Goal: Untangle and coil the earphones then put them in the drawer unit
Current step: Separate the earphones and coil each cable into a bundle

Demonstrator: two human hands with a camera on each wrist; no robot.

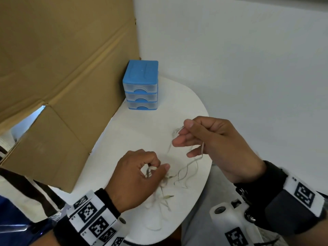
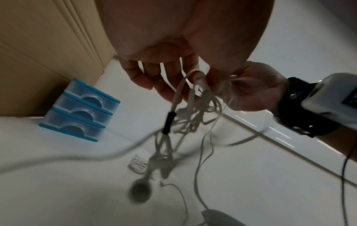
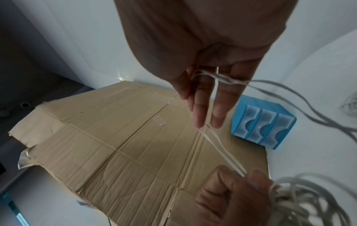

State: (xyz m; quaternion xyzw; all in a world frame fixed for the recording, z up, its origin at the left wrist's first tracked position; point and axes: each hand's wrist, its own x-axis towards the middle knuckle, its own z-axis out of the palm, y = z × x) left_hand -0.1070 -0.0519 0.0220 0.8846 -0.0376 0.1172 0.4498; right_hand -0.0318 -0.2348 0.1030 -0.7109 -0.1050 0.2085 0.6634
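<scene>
A tangle of white earphones [image 1: 166, 185] lies on the white table [image 1: 131, 137], partly lifted. My left hand [image 1: 158, 167] pinches a bunch of its cables between thumb and fingers; in the left wrist view the tangle [image 2: 193, 116] hangs below the fingers [image 2: 170, 85], with a blurred earbud [image 2: 140, 192] dangling. My right hand [image 1: 184, 134], up and to the right, holds one cable strand that runs taut down to the left hand [image 3: 231, 194]. The right hand's fingers [image 3: 208, 104] are fairly straight around the strand [image 3: 218, 146]. The blue drawer unit [image 1: 140, 85] stands behind, all three drawers closed.
A small coiled white cable [image 1: 175, 131] lies on the table just beyond my right hand. A large cardboard sheet [image 1: 62, 68] leans along the table's left side, next to the drawer unit. The table's rounded edge [image 1: 204, 174] runs under my right wrist.
</scene>
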